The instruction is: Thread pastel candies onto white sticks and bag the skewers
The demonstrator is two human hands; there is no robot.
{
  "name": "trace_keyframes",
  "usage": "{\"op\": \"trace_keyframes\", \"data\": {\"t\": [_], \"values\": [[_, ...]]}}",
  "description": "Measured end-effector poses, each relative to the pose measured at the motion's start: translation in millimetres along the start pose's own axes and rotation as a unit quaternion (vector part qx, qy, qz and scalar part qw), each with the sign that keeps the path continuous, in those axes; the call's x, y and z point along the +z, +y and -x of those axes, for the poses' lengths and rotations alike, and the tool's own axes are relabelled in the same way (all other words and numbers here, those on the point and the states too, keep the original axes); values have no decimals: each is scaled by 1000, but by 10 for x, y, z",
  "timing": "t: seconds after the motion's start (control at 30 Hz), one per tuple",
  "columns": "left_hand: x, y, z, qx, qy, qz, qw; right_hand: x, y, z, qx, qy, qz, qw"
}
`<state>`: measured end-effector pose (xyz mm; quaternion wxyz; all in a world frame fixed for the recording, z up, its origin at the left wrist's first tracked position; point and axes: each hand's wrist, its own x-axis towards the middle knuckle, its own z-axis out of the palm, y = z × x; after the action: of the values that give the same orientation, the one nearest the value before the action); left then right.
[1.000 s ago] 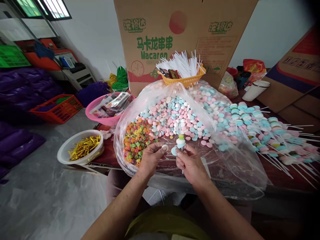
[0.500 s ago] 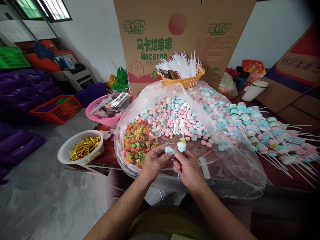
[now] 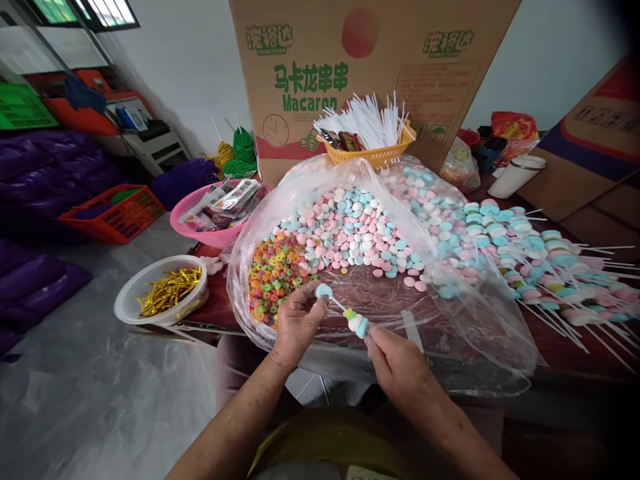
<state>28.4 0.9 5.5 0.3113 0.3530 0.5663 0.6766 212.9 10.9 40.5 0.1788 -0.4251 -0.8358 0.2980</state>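
Observation:
My left hand [image 3: 301, 321] pinches a round light-blue candy [image 3: 323, 291] between thumb and fingers. The tip of a thin white stick meets this candy. My right hand [image 3: 403, 359] is closed on the candy skewer [image 3: 357, 323], which carries a yellow-green ring and white and blue rounds and tilts up to the left. Its lower stick is hidden by the fingers. Beyond the hands, pink, white and blue candies [image 3: 345, 230] lie in a heap in a clear plastic bag [image 3: 425, 233]. Small coloured ring candies [image 3: 275, 277] are piled left of them.
Finished skewers [image 3: 545, 267] are stacked at the right. A yellow basket [image 3: 370, 157] of white sticks stands behind the heap, before a large cardboard box [image 3: 310, 40]. On the left are a pink basket [image 3: 210, 237] of packets and a white tub [image 3: 125, 307] of gold ties.
The skewer has gone from upright to tilted left, its tip now at the blue candy. My right hand moved right and down; my left hand shifted slightly left. The camera view shifted slightly.

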Motion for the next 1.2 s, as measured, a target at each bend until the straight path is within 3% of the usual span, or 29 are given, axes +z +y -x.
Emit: {"op": "trace_keyframes", "data": {"t": [0.1,0.23,0.33,0.4,0.57,0.67,0.93,1.07,1.2], "values": [[-29,29,37,75,-10,-134,988,9,-44,-6,31,-41,92,994],[-102,58,50,201,-12,-292,935,-111,-201,-70,84,-117,198,970],[-142,37,39,294,-34,-330,897,-222,-339,-97,121,-156,271,942],[-137,24,45,306,-44,-319,896,-246,-404,-103,130,-157,299,932],[-45,68,107,164,-14,-203,965,-105,-427,-103,116,-105,300,941],[3,95,132,97,19,-134,986,-12,-411,-115,104,-80,284,950],[46,24,103,71,45,-125,989,170,-418,-273,107,-93,244,959],[-22,129,-2,-14,-47,-33,998,283,-248,-333,62,-66,157,983],[-3,205,-128,-126,-55,136,981,327,-119,-276,-24,-2,33,999]]}}
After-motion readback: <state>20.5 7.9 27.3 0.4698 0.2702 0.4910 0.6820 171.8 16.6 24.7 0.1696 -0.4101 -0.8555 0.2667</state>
